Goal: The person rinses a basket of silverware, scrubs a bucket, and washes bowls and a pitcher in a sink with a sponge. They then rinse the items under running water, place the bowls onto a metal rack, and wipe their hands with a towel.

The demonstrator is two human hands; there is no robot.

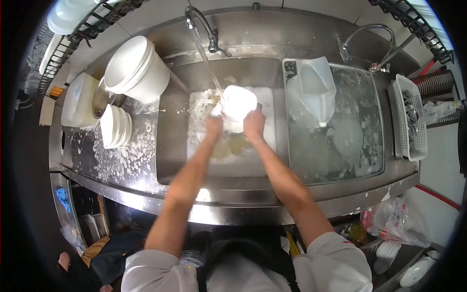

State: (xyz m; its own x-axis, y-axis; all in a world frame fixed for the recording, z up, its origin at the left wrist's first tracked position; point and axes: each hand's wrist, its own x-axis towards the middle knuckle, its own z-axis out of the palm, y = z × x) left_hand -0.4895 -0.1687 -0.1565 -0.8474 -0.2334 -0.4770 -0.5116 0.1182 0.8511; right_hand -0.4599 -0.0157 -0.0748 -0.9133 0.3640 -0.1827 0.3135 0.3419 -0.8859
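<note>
A white dish (239, 103) with rounded corners is tilted over the left sink basin (170, 146), bright under the light. My right hand (254, 122) is closed on its lower right edge. Close to its left side, my left hand (214, 124) is blurred and its fingers look curled. Something small and white shows at those fingertips; I cannot make out what it is. Water runs from the left faucet (203, 24) and falls beside the dish's left edge. Beneath the hands, a white surface (265, 141) with yellowish murky patches covers the basin's bottom.
A white bucket (155, 73) and stacked white bowls (116, 127) stand on the foamy left counter. Cloudy water fills the right basin (350, 146), where a translucent plastic jug (316, 90) lies. A white basket (417, 121) of cutlery sits at far right. Racks hang overhead.
</note>
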